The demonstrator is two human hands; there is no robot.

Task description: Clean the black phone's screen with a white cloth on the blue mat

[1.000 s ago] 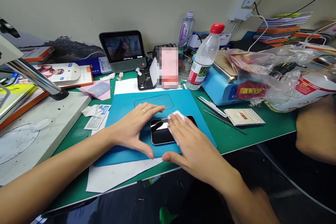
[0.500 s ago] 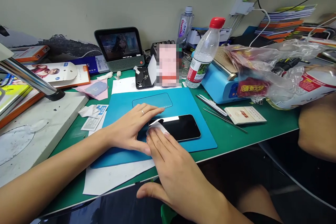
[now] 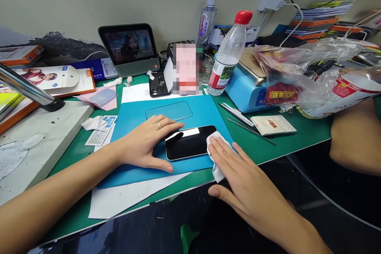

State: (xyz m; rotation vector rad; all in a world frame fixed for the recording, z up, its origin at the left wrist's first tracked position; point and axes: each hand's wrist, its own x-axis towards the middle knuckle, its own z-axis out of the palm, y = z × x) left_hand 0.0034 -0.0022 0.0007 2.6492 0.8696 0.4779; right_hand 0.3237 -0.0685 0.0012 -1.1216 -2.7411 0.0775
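Observation:
A black smartphone (image 3: 190, 143) lies screen up on a blue mat (image 3: 131, 115), a bright reflection along its upper edge. My left hand (image 3: 145, 141), with a ring on one finger, rests spread around the phone's left end. Its forefinger is by the upper edge and its thumb by the lower corner. My right hand (image 3: 235, 162) presses a white wipe (image 3: 218, 172) under its flat fingers at the phone's right end; part of the wipe hangs toward me. Behind the phone, a clear screen protector with a dark outline (image 3: 169, 110) lies on the mat.
A red-capped bottle (image 3: 228, 57), a smart display (image 3: 131, 49) and a black phone case (image 3: 159, 84) stand or lie behind the mat. Tweezers (image 3: 253, 131) and a white box (image 3: 274, 125) are to the right, near a blue machine (image 3: 247, 91). A person's arm (image 3: 354, 139) is at right.
My right hand has slid the wipe from the phone's left end to its right end, uncovering the left part of the screen. My left hand keeps its place by the phone.

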